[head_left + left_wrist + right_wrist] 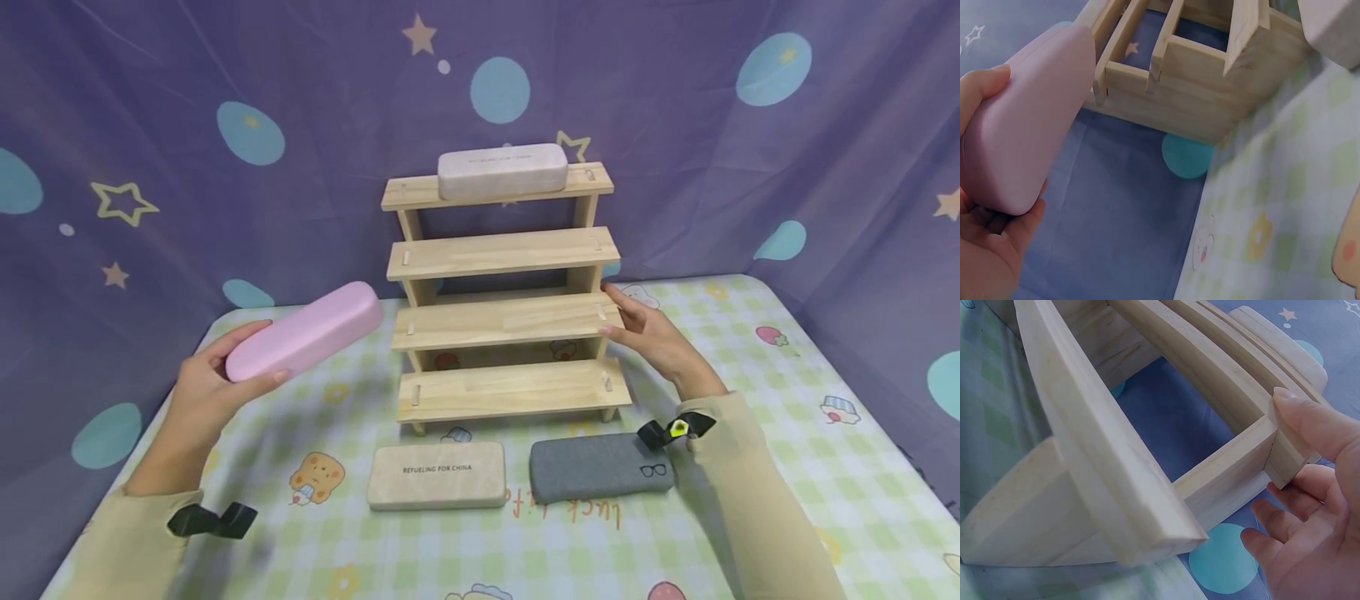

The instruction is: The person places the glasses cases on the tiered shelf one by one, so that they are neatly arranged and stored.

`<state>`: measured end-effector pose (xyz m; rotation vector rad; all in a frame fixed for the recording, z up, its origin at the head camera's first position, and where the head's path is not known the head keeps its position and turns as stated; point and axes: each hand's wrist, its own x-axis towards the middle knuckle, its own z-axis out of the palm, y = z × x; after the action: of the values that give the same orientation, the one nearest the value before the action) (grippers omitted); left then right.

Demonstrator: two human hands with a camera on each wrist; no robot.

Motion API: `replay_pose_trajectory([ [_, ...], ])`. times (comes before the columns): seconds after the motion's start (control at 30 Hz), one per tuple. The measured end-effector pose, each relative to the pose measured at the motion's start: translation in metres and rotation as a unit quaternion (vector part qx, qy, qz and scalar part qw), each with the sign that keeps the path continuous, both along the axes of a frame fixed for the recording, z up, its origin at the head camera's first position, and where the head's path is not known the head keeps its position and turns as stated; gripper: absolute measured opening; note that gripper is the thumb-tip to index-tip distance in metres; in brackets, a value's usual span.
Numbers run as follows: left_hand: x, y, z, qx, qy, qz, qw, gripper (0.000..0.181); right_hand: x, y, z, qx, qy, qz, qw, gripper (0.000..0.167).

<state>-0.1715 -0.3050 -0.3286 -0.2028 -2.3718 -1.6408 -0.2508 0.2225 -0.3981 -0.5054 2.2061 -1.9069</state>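
Observation:
My left hand [217, 367] holds a pink case [307, 331] in the air left of the wooden stepped rack [506, 321], thumb and fingers round its lower end. In the left wrist view the pink case [1035, 119] is tilted in that hand [991, 237]. With my right hand [660, 342] I grip the right end of the rack's third board from the top; the right wrist view shows the thumb of that hand [1310, 506] on top of a board and fingers beneath. On the top board lies a pale case [502, 172].
In front of the rack, a beige case [437, 477] with lettering lies on the checked tablecloth [285, 550], and a grey case [600, 468] with a glasses print lies to its right. A purple patterned curtain [322, 208] hangs behind the rack.

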Motion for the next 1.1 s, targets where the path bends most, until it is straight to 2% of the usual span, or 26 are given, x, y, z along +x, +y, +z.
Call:
replay_pose_trajectory([
  [0.17, -0.007, 0.010, 0.006, -0.057, 0.005, 0.002, 0.9984, 0.062, 0.000, 0.001, 0.000, -0.003, -0.001, 0.001, 1.0000, 0.071],
  [0.33, -0.017, 0.026, 0.014, -0.066, 0.023, -0.017, 0.9974, 0.062, 0.000, 0.001, 0.001, -0.002, 0.002, 0.004, 1.0000, 0.072],
  [0.73, -0.047, 0.065, 0.027, -0.034, 0.023, -0.092, 0.9949, 0.062, -0.001, -0.001, -0.001, -0.007, 0.001, 0.009, 0.9999, 0.072],
  [0.93, -0.066, 0.083, 0.035, -0.060, 0.017, -0.113, 0.9916, 0.063, -0.002, -0.001, -0.001, -0.004, 0.005, 0.003, 1.0000, 0.072],
  [1.1, -0.082, 0.096, 0.039, -0.031, 0.004, -0.136, 0.9903, 0.062, -0.002, 0.000, -0.002, -0.005, 0.004, 0.004, 1.0000, 0.073],
])
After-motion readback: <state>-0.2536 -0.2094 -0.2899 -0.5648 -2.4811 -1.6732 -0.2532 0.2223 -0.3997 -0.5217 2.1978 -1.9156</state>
